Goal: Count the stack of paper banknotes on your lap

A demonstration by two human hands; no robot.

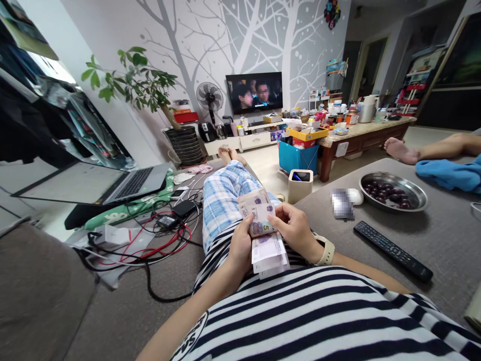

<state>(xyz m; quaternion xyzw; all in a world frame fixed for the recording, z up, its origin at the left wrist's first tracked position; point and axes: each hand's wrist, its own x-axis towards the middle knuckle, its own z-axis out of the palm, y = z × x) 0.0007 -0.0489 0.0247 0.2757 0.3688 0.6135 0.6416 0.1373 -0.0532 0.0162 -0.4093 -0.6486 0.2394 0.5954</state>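
Note:
A folded stack of banknotes is held between my two hands above my lap, with a "5" showing on the front note. My left hand grips the stack from its left side, thumb laid over the front. At the right edge, my right hand has its thumb and fingers pinched on the notes. Loose purplish ends of several notes fan downward beneath the fold. A pale watch is strapped round my right wrist.
To my right on the sofa lie a black remote and a steel bowl of dark round fruit. At left, a laptop rests near tangled cables. A small bin stands before the crowded table.

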